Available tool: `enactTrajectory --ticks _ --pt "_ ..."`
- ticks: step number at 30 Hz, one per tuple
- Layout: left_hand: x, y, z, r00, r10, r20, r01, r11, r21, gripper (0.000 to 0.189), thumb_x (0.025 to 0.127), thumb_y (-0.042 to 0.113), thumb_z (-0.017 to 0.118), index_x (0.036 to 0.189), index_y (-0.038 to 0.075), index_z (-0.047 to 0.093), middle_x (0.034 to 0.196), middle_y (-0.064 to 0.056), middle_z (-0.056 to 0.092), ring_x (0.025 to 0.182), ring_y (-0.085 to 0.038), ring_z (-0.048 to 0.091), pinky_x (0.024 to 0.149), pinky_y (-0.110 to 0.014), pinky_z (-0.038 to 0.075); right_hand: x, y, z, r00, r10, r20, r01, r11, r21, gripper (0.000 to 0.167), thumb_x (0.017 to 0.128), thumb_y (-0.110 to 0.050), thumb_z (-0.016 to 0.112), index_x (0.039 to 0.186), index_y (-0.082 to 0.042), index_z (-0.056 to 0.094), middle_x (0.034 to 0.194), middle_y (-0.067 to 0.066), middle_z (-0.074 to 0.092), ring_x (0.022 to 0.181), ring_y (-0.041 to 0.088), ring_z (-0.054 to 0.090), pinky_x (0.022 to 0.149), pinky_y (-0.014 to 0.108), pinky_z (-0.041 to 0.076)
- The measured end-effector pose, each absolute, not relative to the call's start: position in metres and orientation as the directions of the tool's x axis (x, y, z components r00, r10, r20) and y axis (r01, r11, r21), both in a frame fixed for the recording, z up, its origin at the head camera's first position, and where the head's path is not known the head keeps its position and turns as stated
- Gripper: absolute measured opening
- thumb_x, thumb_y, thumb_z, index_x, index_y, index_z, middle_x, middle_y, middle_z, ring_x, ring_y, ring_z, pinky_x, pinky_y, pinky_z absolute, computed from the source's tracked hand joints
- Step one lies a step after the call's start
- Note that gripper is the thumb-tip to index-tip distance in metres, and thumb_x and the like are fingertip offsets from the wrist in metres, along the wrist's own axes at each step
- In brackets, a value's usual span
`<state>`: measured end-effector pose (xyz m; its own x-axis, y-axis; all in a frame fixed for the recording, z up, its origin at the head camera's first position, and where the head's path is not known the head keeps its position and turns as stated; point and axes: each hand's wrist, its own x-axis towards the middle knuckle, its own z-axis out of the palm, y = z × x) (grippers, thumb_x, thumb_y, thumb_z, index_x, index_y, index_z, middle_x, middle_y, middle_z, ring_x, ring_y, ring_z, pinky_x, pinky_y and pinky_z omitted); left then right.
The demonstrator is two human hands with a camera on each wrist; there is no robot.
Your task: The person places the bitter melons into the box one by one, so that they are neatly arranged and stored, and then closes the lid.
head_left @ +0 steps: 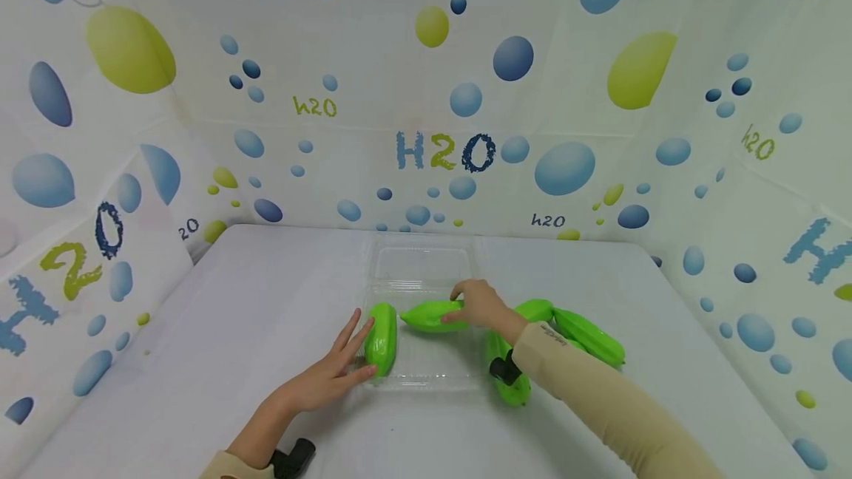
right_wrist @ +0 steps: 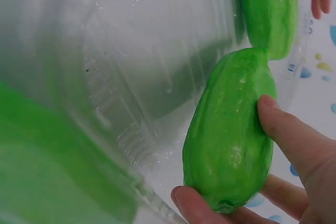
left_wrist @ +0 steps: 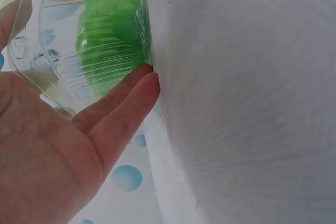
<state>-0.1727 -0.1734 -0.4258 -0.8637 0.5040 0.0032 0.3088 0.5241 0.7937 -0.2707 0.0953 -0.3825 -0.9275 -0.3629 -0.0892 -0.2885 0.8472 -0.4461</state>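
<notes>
My right hand [head_left: 487, 309] grips a shiny, ribbed green gourd [right_wrist: 228, 129] with thumb and fingers, its pointed end toward the left. The gourd is over the clear plastic clamshell box [head_left: 433, 361]. Inside that box, along its left wall, lies another green gourd [head_left: 381, 342]. My left hand [head_left: 326, 377] is at the box's left side, with fingers extended and spread. In the left wrist view, its fingertips [left_wrist: 149, 80] come right up to the ribbed wall near the tabletop.
Several more green gourds lie right of the box, one angled outward [head_left: 591, 337] and one partly under my right wrist [head_left: 512, 390]. The box's transparent lid [head_left: 422, 263] is folded back on the white table [head_left: 286, 279]. A patterned curtain [head_left: 373, 58] encloses the back and sides.
</notes>
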Motion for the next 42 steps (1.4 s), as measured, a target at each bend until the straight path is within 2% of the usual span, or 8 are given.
enactTrajectory --ticks 11,18,26,35,36,42 --pt "-0.172 -0.172 -0.423 -0.865 0.502 -0.013 0.294 0.526 0.798 0.073 0.095 0.029 0.051 0.148 0.013 0.003 0.150 -0.015 -0.017 0.133 -0.046 0.005 0.093 -0.061 0.033 -0.267 0.090 -0.382 -0.927 -0.361 -0.105 -0.309 0.890 -0.335 0.048 0.074 -0.033 0.076 0.104 0.001 0.064 0.105 0.013 0.063 0.099 0.029 0.057 0.084 0.039 0.047" --pt "-0.172 -0.172 -0.422 -0.866 0.500 -0.015 0.294 0.533 0.794 0.074 0.094 0.030 0.051 0.148 0.013 0.004 0.150 -0.015 -0.016 0.133 -0.046 0.005 0.093 -0.061 0.032 -0.264 0.088 -0.380 -0.928 -0.370 -0.050 -0.343 0.898 -0.274 0.044 0.072 -0.032 0.078 0.100 -0.001 0.065 0.094 0.010 0.065 0.084 0.023 0.060 0.073 0.036 0.049" --pt "-0.172 -0.172 -0.422 -0.865 0.502 -0.010 0.298 0.530 0.794 0.074 0.094 0.029 0.051 0.148 0.014 0.003 0.150 -0.015 -0.017 0.133 -0.046 0.006 0.093 -0.060 0.033 -0.260 0.086 -0.374 -0.929 -0.368 -0.035 -0.355 0.915 -0.193 0.052 0.071 -0.034 0.078 0.108 -0.001 0.063 0.104 0.010 0.064 0.095 0.027 0.060 0.075 0.038 0.050" --pt "-0.173 -0.172 -0.425 -0.865 0.501 -0.013 0.297 0.534 0.792 0.074 0.095 0.033 0.049 0.148 0.011 0.001 0.150 -0.014 -0.018 0.133 -0.046 0.007 0.093 -0.060 0.033 -0.262 0.087 -0.375 -0.935 -0.353 -0.035 -0.335 0.912 -0.238 0.046 0.072 -0.026 0.078 0.105 0.001 0.063 0.101 0.012 0.065 0.092 0.027 0.061 0.075 0.037 0.050" --pt "-0.173 -0.172 -0.425 -0.866 0.500 -0.014 0.296 0.535 0.792 0.075 0.095 0.033 0.049 0.148 0.012 0.001 0.150 -0.014 -0.019 0.133 -0.046 0.007 0.093 -0.060 0.033 -0.268 0.090 -0.385 -0.928 -0.372 -0.005 -0.360 0.901 -0.243 0.048 0.072 -0.030 0.078 0.105 0.001 0.063 0.100 0.012 0.065 0.091 0.026 0.061 0.074 0.036 0.050" --pt "-0.173 -0.173 -0.427 -0.871 0.491 -0.026 0.281 0.539 0.794 0.075 0.095 0.034 0.049 0.148 0.013 0.000 0.150 -0.012 -0.019 0.133 -0.045 0.009 0.094 -0.059 0.033 -0.268 0.089 -0.384 -0.925 -0.380 0.016 -0.369 0.886 -0.280 0.047 0.072 -0.028 0.078 0.105 0.002 0.063 0.099 0.013 0.064 0.093 0.027 0.059 0.079 0.036 0.049"
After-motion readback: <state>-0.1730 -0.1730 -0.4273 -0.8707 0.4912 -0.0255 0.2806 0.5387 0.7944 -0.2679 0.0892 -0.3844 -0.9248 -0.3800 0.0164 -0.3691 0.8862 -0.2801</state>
